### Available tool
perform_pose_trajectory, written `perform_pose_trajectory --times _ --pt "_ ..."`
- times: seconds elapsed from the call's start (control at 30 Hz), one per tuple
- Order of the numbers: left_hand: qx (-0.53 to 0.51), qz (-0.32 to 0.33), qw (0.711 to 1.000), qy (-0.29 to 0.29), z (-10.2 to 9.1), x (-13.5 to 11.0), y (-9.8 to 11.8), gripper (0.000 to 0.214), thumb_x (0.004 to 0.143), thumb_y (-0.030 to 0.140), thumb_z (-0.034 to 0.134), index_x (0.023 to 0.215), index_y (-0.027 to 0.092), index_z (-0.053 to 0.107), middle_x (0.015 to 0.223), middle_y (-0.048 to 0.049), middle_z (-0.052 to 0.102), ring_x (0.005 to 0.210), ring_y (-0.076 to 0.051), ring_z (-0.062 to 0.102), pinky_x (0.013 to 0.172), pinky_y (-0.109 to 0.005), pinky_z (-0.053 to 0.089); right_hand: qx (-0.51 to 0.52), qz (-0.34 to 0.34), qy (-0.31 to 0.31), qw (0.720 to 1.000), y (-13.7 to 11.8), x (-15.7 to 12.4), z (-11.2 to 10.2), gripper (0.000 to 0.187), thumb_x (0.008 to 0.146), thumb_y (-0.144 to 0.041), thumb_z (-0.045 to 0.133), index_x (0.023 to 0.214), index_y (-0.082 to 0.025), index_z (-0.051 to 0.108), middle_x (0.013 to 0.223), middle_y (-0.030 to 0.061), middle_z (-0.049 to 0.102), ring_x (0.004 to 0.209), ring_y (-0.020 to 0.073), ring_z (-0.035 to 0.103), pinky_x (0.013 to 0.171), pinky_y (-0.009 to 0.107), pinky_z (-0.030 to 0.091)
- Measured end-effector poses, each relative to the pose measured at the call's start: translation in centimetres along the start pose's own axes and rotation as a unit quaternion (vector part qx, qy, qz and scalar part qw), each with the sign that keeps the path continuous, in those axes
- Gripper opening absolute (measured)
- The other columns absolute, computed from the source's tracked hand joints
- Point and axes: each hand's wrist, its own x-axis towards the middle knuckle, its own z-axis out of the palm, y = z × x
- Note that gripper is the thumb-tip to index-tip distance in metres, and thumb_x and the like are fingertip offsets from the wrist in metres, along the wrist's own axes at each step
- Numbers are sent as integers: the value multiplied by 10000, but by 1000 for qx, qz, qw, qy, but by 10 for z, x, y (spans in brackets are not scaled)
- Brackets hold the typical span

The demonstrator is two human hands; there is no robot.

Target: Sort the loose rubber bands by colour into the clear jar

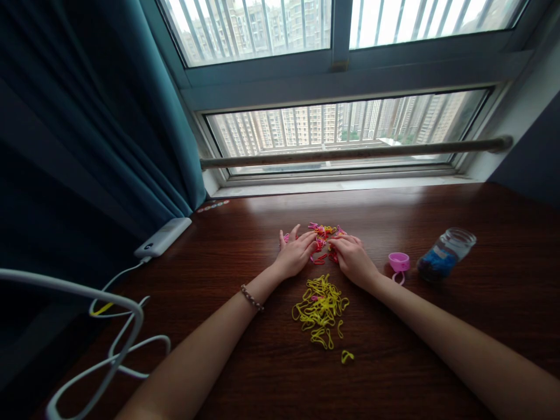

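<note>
Beyond the yellow bands lies a mixed pile of small pink, red and orange rubber bands [324, 231] on the dark wooden table. My left hand [295, 255] rests at the pile's left side, its fingers spread, thumb side toward the pile, with a few pink bands beside them. At the right side, my right hand [350, 256] has its fingers bent together over red bands; the fingertips are partly hidden and appear closed on some. Nearer to me is a loose heap of yellow rubber bands [321, 309], with a pink one among them. One yellow band [347, 356] lies apart in front.
Right of my right hand are a pink cup-shaped piece with a ring [398, 262] and a tilted glass jar [446, 255] holding something blue and dark. A white power strip [163, 238] and looped white cable [131, 309] lie left, by the blue curtain [175, 146]. A window stands behind.
</note>
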Motion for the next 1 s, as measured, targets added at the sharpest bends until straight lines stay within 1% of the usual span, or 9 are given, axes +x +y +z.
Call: perform_pose_trajectory --times 0.1,0.17,0.23,0.33,0.43,0.63,0.83,0.93,1.0 --pt "-12 1 1000 10 0 0 -1 391 892 464 220 1198 379 449 1300 36 469 1304 -272 186 970 -670 -12 -2 -8 2 1000 0 -1 -1 227 787 -75 487 875 -206 652 932 45 633 979 208 495 909 371 301" --pt "-33 2 999 26 0 0 -3 365 894 440 251 1157 357 491 1266 21 501 1285 -265 239 972 -666 20 -6 -6 8 1000 -1 -1 -2 209 785 -84 506 830 -213 664 880 39 634 942 209 497 888 371 314" --pt "-68 -5 995 69 -1 1 -6 338 897 397 282 1077 307 554 1193 -4 558 1234 -249 336 989 -634 97 -7 -6 13 1000 -3 -1 -4 179 788 -107 524 809 -213 667 850 39 634 930 212 493 877 371 323" --pt "-133 -40 977 162 -3 1 -12 266 871 315 377 917 212 618 1011 -45 641 1037 -208 526 966 -478 312 -2 -18 15 1000 -5 -1 -6 114 783 -147 566 772 -208 660 829 32 640 934 218 493 879 377 326" --pt "-171 -70 959 215 -4 0 -18 145 787 257 517 815 181 638 867 -46 665 850 -180 596 830 -331 432 8 -28 17 999 -3 0 -5 84 774 -162 599 718 -202 649 800 23 647 912 215 509 875 382 337" --pt "-164 -75 953 243 -2 -1 -22 47 710 211 603 743 199 633 786 -7 658 783 -162 593 755 -281 436 44 -46 57 996 1 0 -3 88 784 -152 571 745 -194 639 823 46 628 845 205 541 823 364 405" --pt "-175 -73 950 250 0 -1 -23 182 687 199 633 868 210 620 769 6 644 744 -146 584 727 -269 434 110 -9 93 990 -5 -2 -8 134 799 -100 504 746 -188 590 780 42 580 720 177 554 669 285 444" --pt "-170 -62 950 255 -1 -1 -23 115 687 220 642 800 201 636 778 -4 646 762 -149 581 739 -271 431 138 -22 109 984 -8 -2 -10 116 807 -108 504 762 -190 574 777 38 577 729 171 559 688 279 445" --pt "-167 -60 949 261 -2 -1 -23 73 694 238 640 753 194 636 774 -10 645 765 -151 578 739 -272 430 158 -52 116 979 -14 -3 -12 118 827 -118 480 802 -190 570 802 44 581 762 169 561 707 280 450"
